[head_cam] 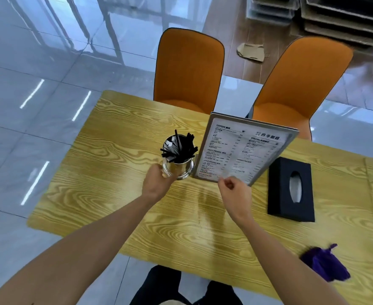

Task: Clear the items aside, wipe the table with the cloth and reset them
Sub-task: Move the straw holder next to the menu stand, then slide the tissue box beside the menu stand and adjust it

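Clearing or resetting, unclear: your left hand (157, 183) wraps the cup (178, 167); right hand (235, 191) pinches the menu (242, 148). Next, settle both upright.

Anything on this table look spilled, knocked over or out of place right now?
Nothing spilled. The menu stand leans back, tilted, with the right hand at its lower edge. The purple cloth lies bunched at the table's near edge, unused.

Two orange chairs (190, 69), glossy tiles (38, 89)

Yellow wood-grain table (115, 194); orange chairs (187, 69); black tissue box (278, 194); purple cloth (325, 264); black straws (181, 148).
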